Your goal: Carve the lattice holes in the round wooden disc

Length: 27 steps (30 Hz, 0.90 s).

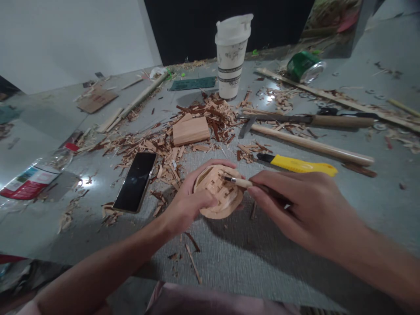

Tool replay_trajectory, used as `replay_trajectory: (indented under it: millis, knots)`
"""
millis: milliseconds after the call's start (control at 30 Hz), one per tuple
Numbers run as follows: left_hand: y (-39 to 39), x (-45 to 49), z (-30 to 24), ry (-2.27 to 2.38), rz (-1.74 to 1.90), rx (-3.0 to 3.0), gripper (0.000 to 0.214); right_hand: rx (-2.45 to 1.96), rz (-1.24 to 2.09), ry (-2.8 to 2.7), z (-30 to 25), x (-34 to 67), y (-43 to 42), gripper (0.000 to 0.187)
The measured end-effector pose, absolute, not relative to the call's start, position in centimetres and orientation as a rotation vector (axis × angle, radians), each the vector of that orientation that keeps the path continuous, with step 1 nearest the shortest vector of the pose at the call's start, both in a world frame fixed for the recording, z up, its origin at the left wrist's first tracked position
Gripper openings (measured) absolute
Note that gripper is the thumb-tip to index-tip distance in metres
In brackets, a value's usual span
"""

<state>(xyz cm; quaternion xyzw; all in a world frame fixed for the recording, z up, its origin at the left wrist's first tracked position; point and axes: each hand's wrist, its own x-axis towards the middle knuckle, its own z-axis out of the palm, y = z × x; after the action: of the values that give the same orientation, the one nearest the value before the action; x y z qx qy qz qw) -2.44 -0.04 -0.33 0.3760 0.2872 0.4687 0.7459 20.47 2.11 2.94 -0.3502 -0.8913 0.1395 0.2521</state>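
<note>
A round piece of pale wood (226, 205) with several small notches cut into its face is gripped in my left hand (188, 203), thumb pressed on the face and fingers wrapped behind the rim. My right hand (305, 203) is closed round a carving tool (242, 182) with a light wooden handle and a short metal end. The tool's tip touches the notched face near its upper middle. The rear of its handle is hidden in my right palm. Just beyond my right hand lies a yellow utility knife (300, 165).
Wood shavings (151, 146) cover much of the grey table around a small wood block (191, 130). A phone (135, 181) and plastic bottle (36, 177) lie left. Behind stand a paper cup (231, 59) and, on its side, a green can (305, 67). A hammer (311, 143) lies right.
</note>
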Motion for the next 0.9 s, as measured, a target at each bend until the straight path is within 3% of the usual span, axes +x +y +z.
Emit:
replay_trajectory:
  millis: [400,633,800,900]
  knots:
    - [-0.2,-2.8,-0.8,0.714,0.974,0.917,0.057,-0.957,0.31,-2.449,2.9,20.5,2.1,0.028]
    - [0.4,-3.2,-0.1,0.872,1.021,1.005,0.038,-0.898,0.402,-2.452,3.1,20.8,2.8,0.021]
    - [1.7,-3.6,0.0,0.802,1.176,0.91,0.053,-1.124,0.269,-2.544,1.8,21.8,4.9,0.025]
    - [1.9,-3.7,-0.2,0.873,1.129,0.994,0.047,-1.154,0.236,-2.64,0.7,22.2,6.0,0.025]
